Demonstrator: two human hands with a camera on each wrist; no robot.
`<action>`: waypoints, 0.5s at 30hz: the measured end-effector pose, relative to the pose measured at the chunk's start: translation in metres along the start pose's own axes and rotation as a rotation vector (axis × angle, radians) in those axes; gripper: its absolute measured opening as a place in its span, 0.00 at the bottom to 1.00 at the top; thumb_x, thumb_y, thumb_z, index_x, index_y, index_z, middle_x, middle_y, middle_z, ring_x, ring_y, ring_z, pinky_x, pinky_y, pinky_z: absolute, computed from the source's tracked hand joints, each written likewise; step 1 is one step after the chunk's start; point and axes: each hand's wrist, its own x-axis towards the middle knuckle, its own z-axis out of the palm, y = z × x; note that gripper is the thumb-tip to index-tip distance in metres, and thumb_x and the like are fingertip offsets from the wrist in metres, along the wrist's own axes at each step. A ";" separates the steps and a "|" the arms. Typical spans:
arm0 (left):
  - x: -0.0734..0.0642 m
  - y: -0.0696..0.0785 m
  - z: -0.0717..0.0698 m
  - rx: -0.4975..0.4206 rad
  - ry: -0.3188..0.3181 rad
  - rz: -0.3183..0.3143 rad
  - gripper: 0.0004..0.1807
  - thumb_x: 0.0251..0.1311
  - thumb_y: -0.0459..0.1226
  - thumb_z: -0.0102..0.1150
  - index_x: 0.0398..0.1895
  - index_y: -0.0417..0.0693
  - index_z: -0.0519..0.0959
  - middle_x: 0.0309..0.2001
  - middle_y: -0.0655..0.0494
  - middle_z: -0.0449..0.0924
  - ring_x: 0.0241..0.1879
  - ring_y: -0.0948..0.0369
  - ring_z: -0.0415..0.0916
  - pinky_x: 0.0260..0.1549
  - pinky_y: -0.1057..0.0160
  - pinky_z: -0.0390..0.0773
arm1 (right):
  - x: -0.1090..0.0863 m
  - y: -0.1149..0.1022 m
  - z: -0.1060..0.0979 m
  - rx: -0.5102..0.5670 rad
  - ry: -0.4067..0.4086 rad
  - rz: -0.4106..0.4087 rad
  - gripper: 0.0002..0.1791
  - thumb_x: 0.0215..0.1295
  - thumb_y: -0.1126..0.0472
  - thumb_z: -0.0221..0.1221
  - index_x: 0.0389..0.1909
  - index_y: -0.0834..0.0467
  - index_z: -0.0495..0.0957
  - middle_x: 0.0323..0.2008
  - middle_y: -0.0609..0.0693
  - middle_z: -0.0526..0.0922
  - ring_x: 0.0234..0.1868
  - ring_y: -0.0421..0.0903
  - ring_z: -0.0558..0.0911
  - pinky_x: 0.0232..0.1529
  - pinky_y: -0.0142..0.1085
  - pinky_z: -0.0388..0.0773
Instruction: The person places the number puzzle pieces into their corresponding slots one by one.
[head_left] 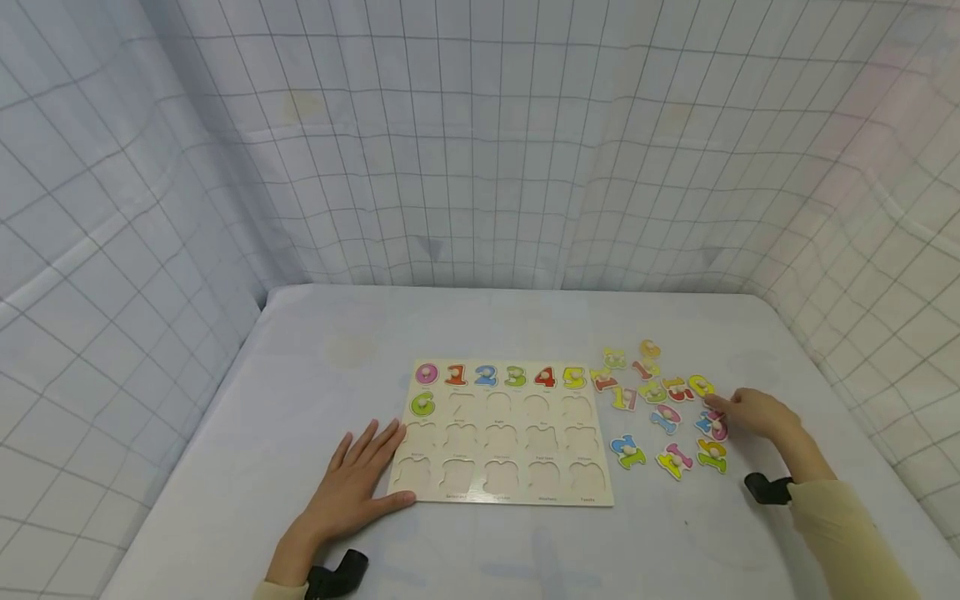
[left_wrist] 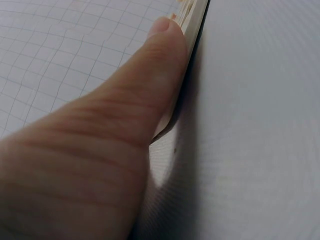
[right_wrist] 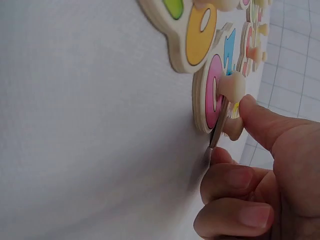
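A pale wooden number puzzle board lies on the table, with 0 to 5 along its top row and a green 6 below. My left hand rests spread at its left side, fingers on the left edge; in the left wrist view the thumb lies along the board's side. To the right, my right hand pinches a yellow number piece, apparently a 9, by its lower end. In the right wrist view that piece is mostly hidden behind a pink-and-blue number piece with a round knob.
Several loose number pieces lie right of the board, including a blue-and-green one, a pink-and-yellow one and a yellow-green one. White gridded cloth walls the table at back and sides.
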 end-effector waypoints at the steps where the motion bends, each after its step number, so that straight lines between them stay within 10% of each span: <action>1: 0.000 0.000 0.000 0.000 0.002 0.000 0.53 0.50 0.70 0.52 0.74 0.50 0.55 0.73 0.56 0.51 0.72 0.52 0.39 0.67 0.47 0.34 | 0.000 0.000 0.001 -0.002 0.004 -0.004 0.38 0.67 0.34 0.45 0.36 0.72 0.73 0.30 0.59 0.75 0.33 0.55 0.72 0.31 0.45 0.71; 15: -0.002 0.000 -0.005 -0.023 0.021 0.021 0.52 0.51 0.68 0.54 0.73 0.49 0.56 0.73 0.55 0.51 0.72 0.51 0.40 0.66 0.46 0.34 | 0.002 -0.002 0.013 0.020 0.093 -0.088 0.28 0.70 0.40 0.48 0.25 0.62 0.69 0.21 0.50 0.67 0.25 0.47 0.68 0.24 0.36 0.61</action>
